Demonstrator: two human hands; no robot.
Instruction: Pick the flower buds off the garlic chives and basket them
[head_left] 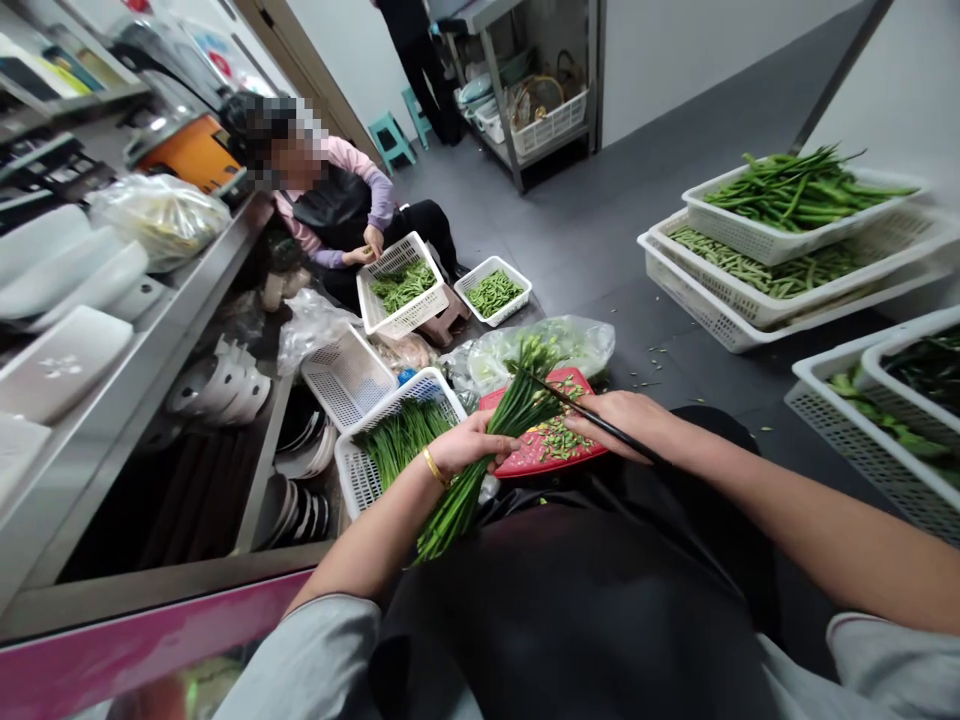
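Observation:
My left hand [469, 447] is wrapped around a thick bunch of green flowering chives [517, 412], its bud ends pointing away from me and its cut ends hanging towards my lap. My right hand [622, 425] is closed on a long dark knife [600, 425], seen nearly edge-on, with its tip against the upper part of the bunch. The fingers of that hand are partly hidden. Beneath both hands lies a red tray [517, 466] strewn with short green cuttings. A white basket [352, 478] of long chives [405, 435] stands beside my left hand.
A bulging clear bag of greens [559, 345] lies beyond the tray. Another person [337, 200] sits ahead, hands over a basket of green pods [405, 285]. Stacked baskets [750, 310] of beans and peppers stand right; a metal shelf [187, 300] with dishes runs along the left.

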